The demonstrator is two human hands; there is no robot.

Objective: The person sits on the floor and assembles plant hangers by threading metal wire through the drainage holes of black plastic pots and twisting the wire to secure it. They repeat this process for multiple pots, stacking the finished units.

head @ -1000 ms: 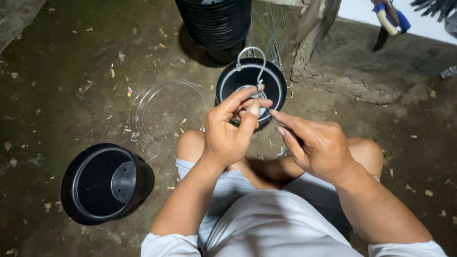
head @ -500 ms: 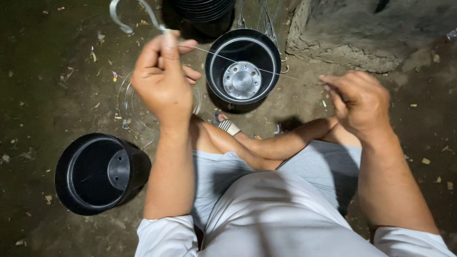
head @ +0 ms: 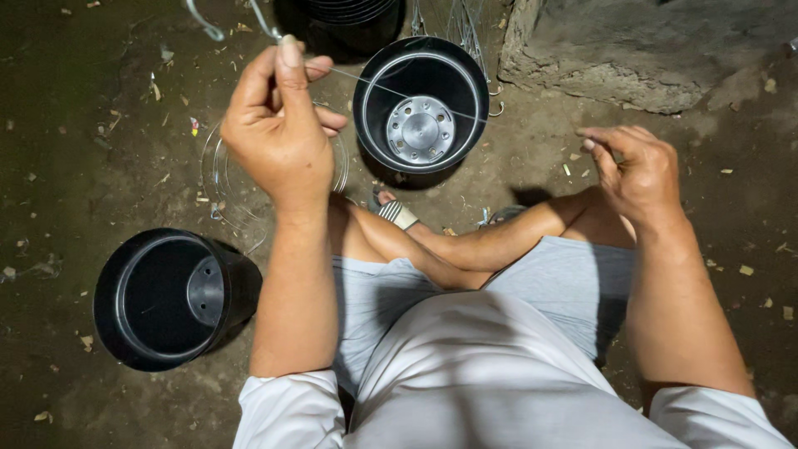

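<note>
On the dirt floor [head: 100, 166] an upright black pot [head: 421, 104] stands before your crossed legs. Your left hand [head: 278, 133] pinches a thin wire [head: 391, 90] stretched across that pot; your right hand [head: 636, 170], fingers pinched, seems to hold its far end, though I cannot tell for sure.

The ground [head: 100, 150] is dark packed dirt, strewn with small dry leaf bits and chips. A black plastic pot [head: 166, 298] lies on its side at lower left, its mouth turned up toward the camera. A stack of black pots [head: 345, 21] stands at the top edge. Coiled thin wire [head: 229, 187] rests on the dirt between them. A rough concrete block [head: 632, 50] sits at upper right.
</note>
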